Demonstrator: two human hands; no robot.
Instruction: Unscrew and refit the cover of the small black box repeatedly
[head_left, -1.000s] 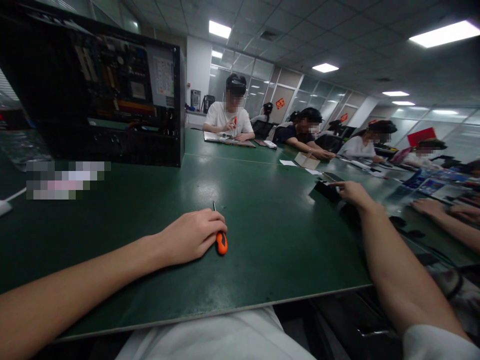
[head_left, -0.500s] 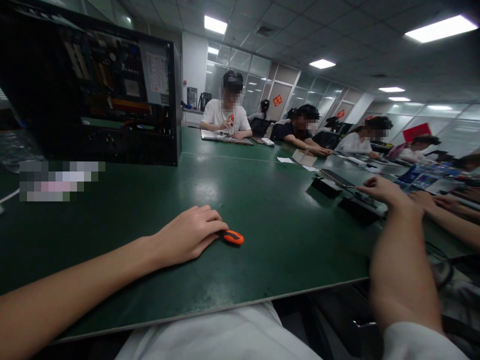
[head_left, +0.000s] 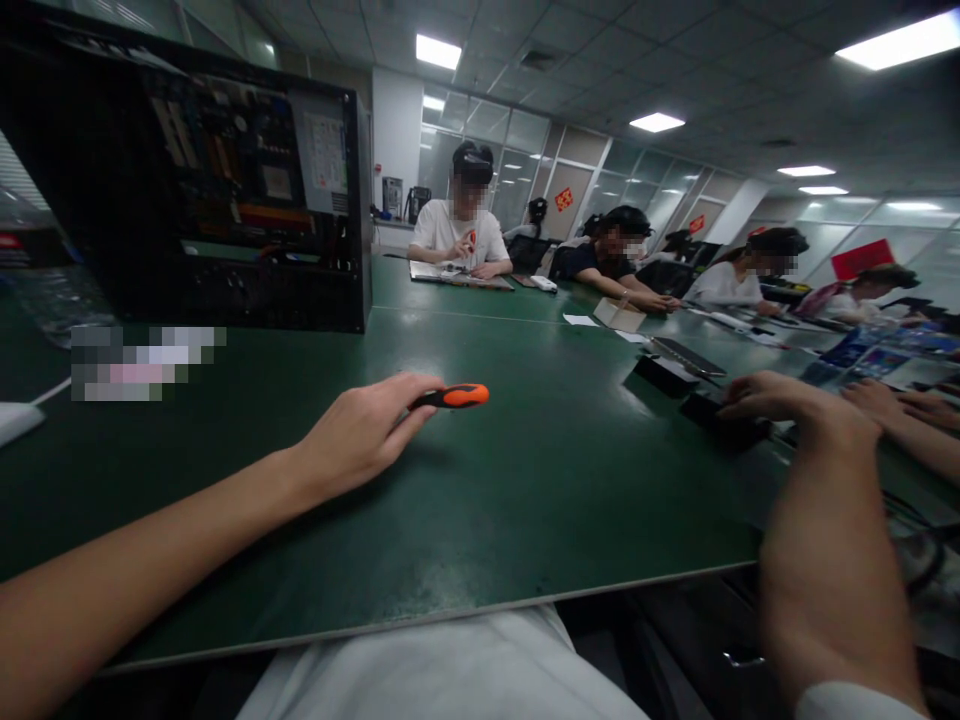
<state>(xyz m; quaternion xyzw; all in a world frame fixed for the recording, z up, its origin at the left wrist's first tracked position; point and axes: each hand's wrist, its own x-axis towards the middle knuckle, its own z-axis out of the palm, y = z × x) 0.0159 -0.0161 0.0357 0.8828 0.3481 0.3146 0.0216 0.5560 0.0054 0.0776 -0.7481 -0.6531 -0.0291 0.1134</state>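
Observation:
My left hand (head_left: 367,430) grips a screwdriver with an orange and black handle (head_left: 465,397), raised a little above the green table (head_left: 465,520). The rounded orange end points right; the shaft is hidden behind my fingers. Off to the right, my right hand (head_left: 776,397) reaches down with curled fingers at a black box (head_left: 724,420). Its fingertips are dark and partly blurred, so what they pinch there cannot be made out. Just beyond them, a flat dark device (head_left: 684,357) rests partly over another black box (head_left: 660,375).
An open computer case (head_left: 352,230) stands at the left, near a clear plastic bottle (head_left: 56,290). White papers (head_left: 580,320) and a small open carton (head_left: 619,315) lie farther back. Co-workers sit across and along the table; a neighbour's hands (head_left: 870,400) are close on the right.
My left hand has lifted the screwdriver off the table, and its handle now lies level. My right hand has dropped from the flat device's edge to the black box.

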